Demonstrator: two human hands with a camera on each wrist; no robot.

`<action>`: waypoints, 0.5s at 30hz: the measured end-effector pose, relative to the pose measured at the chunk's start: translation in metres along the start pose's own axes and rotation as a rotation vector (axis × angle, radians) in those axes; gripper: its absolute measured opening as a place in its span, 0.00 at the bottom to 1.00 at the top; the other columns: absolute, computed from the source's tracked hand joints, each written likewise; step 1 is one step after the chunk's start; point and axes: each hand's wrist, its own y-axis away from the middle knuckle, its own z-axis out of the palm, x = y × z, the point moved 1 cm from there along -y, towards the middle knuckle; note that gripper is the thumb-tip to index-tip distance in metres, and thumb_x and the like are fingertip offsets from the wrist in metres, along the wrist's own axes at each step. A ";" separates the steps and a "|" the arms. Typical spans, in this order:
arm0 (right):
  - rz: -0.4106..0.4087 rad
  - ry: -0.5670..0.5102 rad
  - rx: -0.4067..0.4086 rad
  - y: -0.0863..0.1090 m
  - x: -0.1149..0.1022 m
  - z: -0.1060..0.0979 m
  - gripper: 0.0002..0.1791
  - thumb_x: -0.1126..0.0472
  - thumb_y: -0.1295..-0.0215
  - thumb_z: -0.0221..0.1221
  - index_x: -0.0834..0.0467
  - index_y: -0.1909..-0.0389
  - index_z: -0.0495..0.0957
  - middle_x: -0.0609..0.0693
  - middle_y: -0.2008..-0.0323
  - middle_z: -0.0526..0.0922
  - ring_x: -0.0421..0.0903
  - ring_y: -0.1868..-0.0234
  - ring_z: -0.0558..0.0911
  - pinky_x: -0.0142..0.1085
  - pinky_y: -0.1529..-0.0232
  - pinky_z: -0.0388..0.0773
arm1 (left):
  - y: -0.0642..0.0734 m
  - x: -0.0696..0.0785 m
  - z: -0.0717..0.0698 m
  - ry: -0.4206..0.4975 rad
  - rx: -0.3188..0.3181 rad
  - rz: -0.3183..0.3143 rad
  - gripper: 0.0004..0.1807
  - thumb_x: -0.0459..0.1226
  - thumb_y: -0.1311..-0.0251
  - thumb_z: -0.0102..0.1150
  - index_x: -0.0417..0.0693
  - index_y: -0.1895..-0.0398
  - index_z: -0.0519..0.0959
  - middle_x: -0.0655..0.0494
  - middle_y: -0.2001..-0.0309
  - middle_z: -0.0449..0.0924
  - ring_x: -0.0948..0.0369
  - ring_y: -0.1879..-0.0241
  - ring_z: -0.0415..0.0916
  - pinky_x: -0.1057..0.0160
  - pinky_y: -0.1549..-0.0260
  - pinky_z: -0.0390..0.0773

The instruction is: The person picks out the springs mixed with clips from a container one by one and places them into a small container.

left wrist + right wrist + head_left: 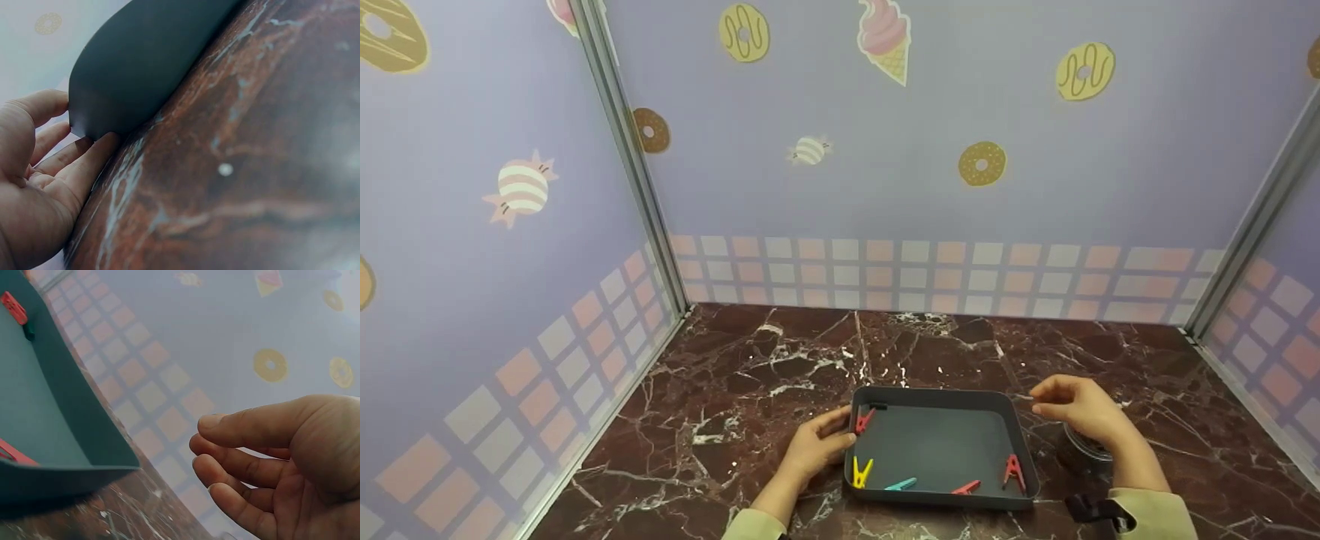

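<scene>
My left hand [814,450] rests at the left side of a dark grey tray [945,496]; its fingertips touch the tray's outer wall in the left wrist view. Inside the tray, along its edges, lie several small clothespins: a yellow one [862,473], a light blue one [901,484], red ones, including one [1014,473] at the right, and a dark one [878,406] in the far left corner. Beyond the tray's right wall hovers my right hand [1084,409], fingers loosely bent and nothing between thumb and fingertips. Under it stands a clear round jar [1086,459], partly hidden.
The tray stands on a dark red marbled tabletop [750,382]. Purple printed panels [825,202] with metal corner posts [639,172] enclose the table at the back, left and right. A black strap [1099,510] is around the right wrist.
</scene>
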 end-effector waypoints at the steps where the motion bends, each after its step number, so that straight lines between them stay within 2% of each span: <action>1: -0.011 -0.005 -0.006 -0.001 -0.001 0.002 0.15 0.63 0.34 0.67 0.69 0.51 0.81 0.59 0.58 0.87 0.38 0.62 0.85 0.31 0.61 0.83 | 0.000 0.000 0.000 0.001 0.000 -0.002 0.32 0.33 0.36 0.64 0.33 0.29 0.71 0.29 0.31 0.71 0.41 0.37 0.79 0.55 0.49 0.87; 7: -0.035 -0.017 -0.013 -0.009 -0.008 0.015 0.16 0.63 0.33 0.66 0.68 0.50 0.81 0.58 0.57 0.87 0.35 0.61 0.85 0.32 0.59 0.84 | 0.001 -0.001 0.000 0.006 0.003 -0.014 0.33 0.33 0.36 0.64 0.33 0.29 0.70 0.29 0.31 0.71 0.42 0.37 0.79 0.55 0.49 0.87; 15: -0.064 0.003 -0.007 -0.021 -0.020 0.030 0.14 0.62 0.33 0.67 0.65 0.51 0.83 0.58 0.59 0.87 0.37 0.64 0.83 0.30 0.64 0.81 | 0.002 0.000 0.000 -0.022 0.009 -0.012 0.32 0.33 0.36 0.65 0.34 0.29 0.71 0.30 0.31 0.72 0.43 0.38 0.80 0.58 0.51 0.87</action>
